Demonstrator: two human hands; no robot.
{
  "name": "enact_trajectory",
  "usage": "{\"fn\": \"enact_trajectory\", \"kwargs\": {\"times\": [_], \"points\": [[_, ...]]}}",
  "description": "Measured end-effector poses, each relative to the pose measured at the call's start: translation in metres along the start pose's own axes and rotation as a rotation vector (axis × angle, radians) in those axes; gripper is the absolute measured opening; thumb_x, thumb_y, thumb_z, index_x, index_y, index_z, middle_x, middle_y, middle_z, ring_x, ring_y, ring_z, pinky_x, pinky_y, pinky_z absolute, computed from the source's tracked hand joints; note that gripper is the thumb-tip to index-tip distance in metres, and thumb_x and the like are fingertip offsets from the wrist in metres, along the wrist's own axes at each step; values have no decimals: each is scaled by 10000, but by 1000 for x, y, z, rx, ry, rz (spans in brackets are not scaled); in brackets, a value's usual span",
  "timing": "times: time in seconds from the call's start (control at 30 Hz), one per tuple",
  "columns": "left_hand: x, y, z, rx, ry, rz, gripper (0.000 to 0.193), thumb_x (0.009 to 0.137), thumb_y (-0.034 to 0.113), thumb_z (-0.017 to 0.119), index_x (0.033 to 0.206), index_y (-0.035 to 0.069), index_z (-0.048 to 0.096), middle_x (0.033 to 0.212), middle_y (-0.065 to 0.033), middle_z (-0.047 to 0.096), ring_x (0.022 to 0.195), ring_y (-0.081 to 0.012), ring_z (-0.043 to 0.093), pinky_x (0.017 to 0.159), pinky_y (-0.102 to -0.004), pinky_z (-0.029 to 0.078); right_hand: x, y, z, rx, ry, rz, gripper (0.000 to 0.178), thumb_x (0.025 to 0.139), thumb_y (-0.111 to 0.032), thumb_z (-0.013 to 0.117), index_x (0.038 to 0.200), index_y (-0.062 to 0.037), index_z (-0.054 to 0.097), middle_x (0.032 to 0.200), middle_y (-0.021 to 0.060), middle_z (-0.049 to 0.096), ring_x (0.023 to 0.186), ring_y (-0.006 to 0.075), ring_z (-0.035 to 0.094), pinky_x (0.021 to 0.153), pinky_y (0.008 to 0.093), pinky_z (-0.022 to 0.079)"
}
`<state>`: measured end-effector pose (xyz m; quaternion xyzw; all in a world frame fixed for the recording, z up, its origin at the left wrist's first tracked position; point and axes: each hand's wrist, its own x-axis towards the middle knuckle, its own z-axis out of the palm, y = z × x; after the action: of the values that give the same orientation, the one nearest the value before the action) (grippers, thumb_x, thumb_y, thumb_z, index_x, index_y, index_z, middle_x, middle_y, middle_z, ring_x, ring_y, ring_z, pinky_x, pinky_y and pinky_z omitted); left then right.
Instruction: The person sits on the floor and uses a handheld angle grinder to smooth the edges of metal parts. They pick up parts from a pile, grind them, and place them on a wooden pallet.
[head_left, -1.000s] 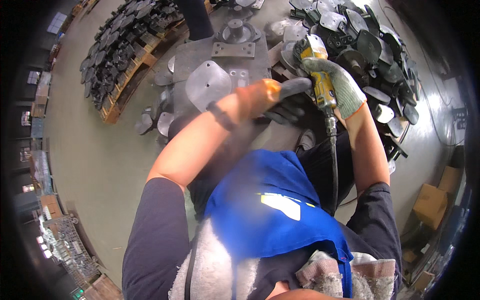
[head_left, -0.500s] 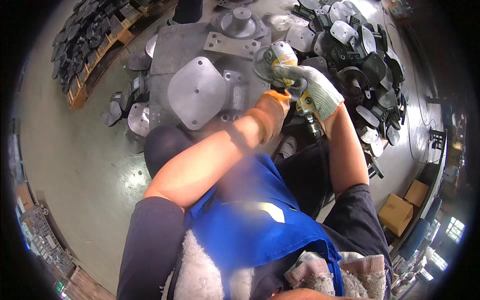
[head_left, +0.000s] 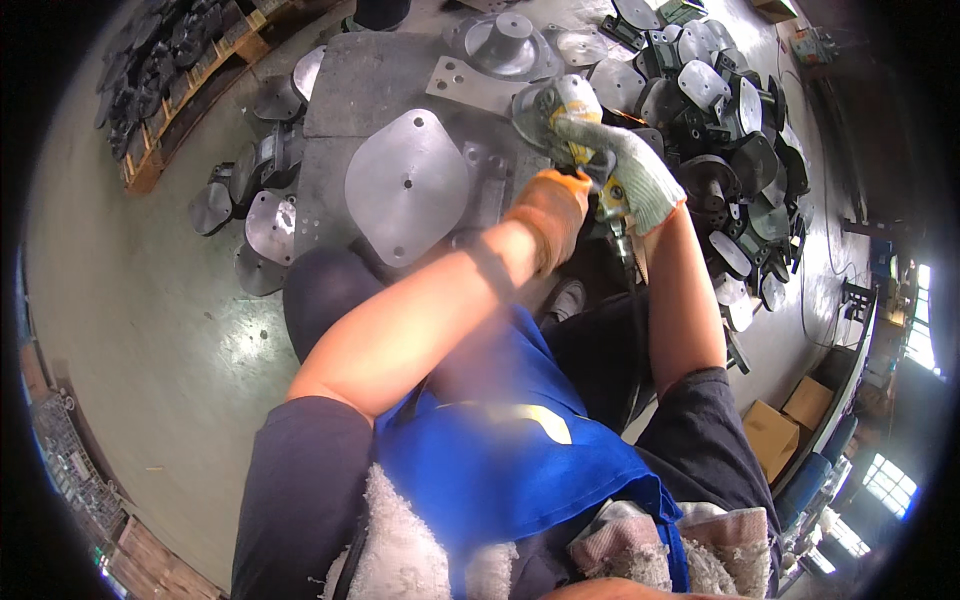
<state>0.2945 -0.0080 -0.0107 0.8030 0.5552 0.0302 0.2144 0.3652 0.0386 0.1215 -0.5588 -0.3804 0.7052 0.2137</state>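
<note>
Both my gloved hands are wrapped around a yellow and grey angle grinder (head_left: 578, 97), with a hose fitting at its rear end. My right hand (head_left: 640, 165), in a whitish knit glove, grips the body from above. My left hand (head_left: 552, 215), in an orange glove, is closed on the tool's near side. The grinder head is over the right edge of a grey steel work surface (head_left: 345, 85). Beside it lies a metal part with a rounded, diamond-shaped plate (head_left: 408, 190). A flat plate with holes (head_left: 480, 88) and a round hub (head_left: 512, 45) lie farther back.
A large heap of metal castings (head_left: 720, 150) covers the floor at right. More castings (head_left: 270, 225) lie left of the work surface. A loaded wooden pallet (head_left: 150, 165) is at far left. Cardboard boxes (head_left: 770, 438) stand at lower right. A hose runs from the grinder past my leg.
The view has shifted slightly. The grinder head has tilted, and its disc, visible before, is now mostly hidden. A small orange streak now shows beside the tool. Both hands keep their grip.
</note>
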Motion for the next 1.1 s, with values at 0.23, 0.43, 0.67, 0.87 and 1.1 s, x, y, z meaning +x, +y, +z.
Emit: {"fn": "enact_trajectory", "kwargs": {"times": [0.23,0.43,0.67,0.87,1.1], "points": [[-10,17,-23,-169,-53,-140,297,1023,285,517,1228,177,702,1125,-57,767,1047,-301,735,896,-419,597,-2,7,-2,-8,17,77,336,956,-252,696,1199,-20,712,1026,66,759,856,152,724,764,284,578],[-65,14,-101,-227,-133,-115,292,1041,262,483,1149,183,742,1093,-50,778,1002,-274,750,875,-414,600,-7,-1,-2,-98,82,70,333,933,-251,732,1174,-21,713,1022,60,755,854,139,724,765,283,575],[-77,26,-115,4,-209,110,506,866,240,757,1341,133,620,1134,-46,770,1032,-251,746,890,-389,590,-22,13,-11,-7,71,-13,323,937,-294,720,1101,-17,751,898,47,735,778,128,684,696,233,511],[-44,16,-68,2,-160,12,831,630,206,906,1369,96,541,1107,-86,772,1024,-251,748,907,-362,578,-1,8,-3,-29,11,-18,338,923,-276,736,1130,-9,749,964,35,718,803,131,643,710,260,490],[-74,20,-100,-9,-230,115,545,793,258,822,1292,134,642,1114,-50,773,1013,-234,751,887,-370,589,-22,22,-12,-14,14,-33,345,914,-334,752,1088,-36,762,894,37,703,744,122,651,669,242,488]]}}
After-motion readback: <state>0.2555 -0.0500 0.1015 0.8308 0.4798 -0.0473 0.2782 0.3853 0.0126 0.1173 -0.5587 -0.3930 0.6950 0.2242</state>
